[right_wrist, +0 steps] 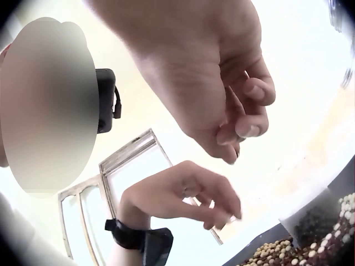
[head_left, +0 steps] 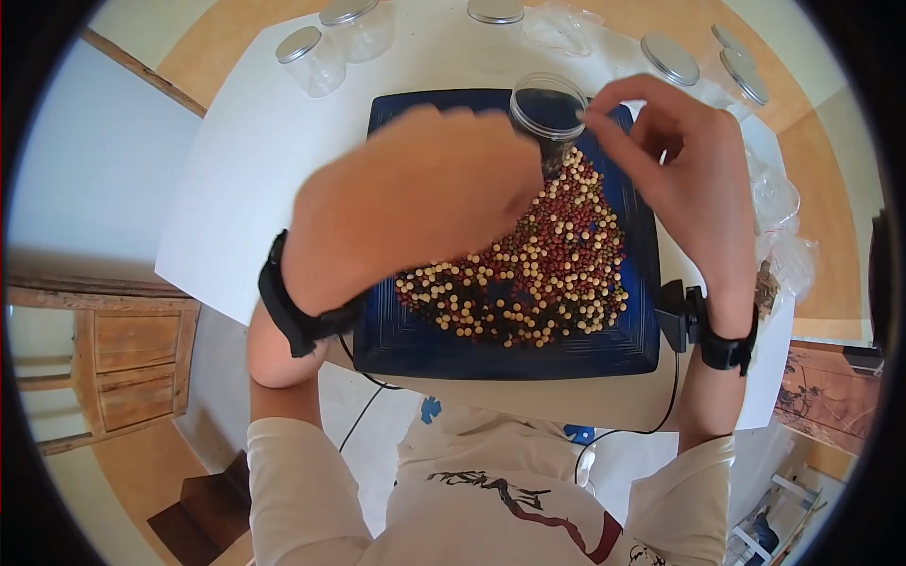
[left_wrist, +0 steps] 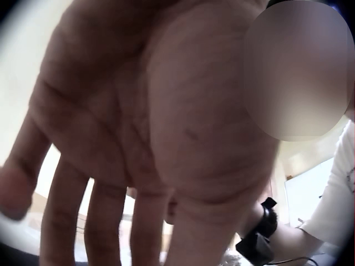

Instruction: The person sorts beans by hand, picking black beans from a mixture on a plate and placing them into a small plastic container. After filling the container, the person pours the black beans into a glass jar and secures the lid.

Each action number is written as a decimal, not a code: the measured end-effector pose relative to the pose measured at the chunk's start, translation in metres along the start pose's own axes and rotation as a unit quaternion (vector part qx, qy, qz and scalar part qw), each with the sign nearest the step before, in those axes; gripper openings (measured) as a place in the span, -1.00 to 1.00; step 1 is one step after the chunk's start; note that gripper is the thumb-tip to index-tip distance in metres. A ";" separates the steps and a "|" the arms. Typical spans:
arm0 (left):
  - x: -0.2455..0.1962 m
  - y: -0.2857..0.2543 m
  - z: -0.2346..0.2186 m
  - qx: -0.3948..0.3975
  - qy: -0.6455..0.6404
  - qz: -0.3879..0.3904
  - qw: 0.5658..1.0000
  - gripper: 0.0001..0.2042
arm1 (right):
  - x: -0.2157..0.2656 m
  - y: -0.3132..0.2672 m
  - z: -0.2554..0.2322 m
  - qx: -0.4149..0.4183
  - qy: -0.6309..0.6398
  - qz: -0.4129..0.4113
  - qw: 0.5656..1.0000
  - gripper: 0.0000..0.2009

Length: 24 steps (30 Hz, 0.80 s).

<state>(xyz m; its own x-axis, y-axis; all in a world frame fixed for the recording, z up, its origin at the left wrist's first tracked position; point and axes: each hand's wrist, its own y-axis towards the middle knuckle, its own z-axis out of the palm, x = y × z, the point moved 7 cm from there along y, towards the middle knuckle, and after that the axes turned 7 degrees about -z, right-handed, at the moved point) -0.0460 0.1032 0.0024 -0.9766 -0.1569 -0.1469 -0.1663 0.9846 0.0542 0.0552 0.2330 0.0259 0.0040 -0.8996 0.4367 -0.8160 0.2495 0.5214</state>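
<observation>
My left hand (head_left: pixel 415 198) is over the blue tray, back upward, covering part of the beans in the head view. Its palm fills the left wrist view, with long, loosely bent fingers (left_wrist: pixel 102 221). My right hand (head_left: pixel 684 160) is beside the rim of a clear open jar (head_left: pixel 549 104), thumb and forefinger tips together right at the rim. I cannot tell whether a bean is between them. In the right wrist view the jar (right_wrist: pixel 313 216) has dark beans inside. Mixed beans (head_left: pixel 557 255), cream, red and dark green, lie spread over the tray (head_left: pixel 510 363).
Jars with silver lids (head_left: pixel 316 64) stand along the far edge of the white table (head_left: pixel 236 160), with more lidded jars (head_left: pixel 670 61) at the far right. Clear plastic bags (head_left: pixel 779 203) lie right of the tray. Black cables (head_left: pixel 672 406) hang from the wrist cameras.
</observation>
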 end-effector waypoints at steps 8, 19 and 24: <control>-0.014 -0.018 0.059 -0.055 -0.193 0.109 0.974 -0.91 | -0.015 0.003 0.015 -0.056 0.008 0.002 0.998 -0.85; -0.023 -0.005 0.068 -0.018 -0.133 0.073 0.988 -0.94 | 0.001 -0.010 0.002 0.196 0.098 0.005 0.976 -0.88; -0.028 -0.001 0.058 0.072 -0.098 0.060 0.991 -0.91 | 0.003 -0.026 0.019 0.317 0.118 0.025 0.941 -0.86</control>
<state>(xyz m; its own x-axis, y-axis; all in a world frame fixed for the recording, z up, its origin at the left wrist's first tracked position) -0.0102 0.1112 -0.0509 -0.9407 -0.0343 -0.3376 -0.0162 0.9983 -0.0562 0.0656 0.2167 -0.0001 0.0239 -0.7685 0.6394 -0.9990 -0.0427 -0.0141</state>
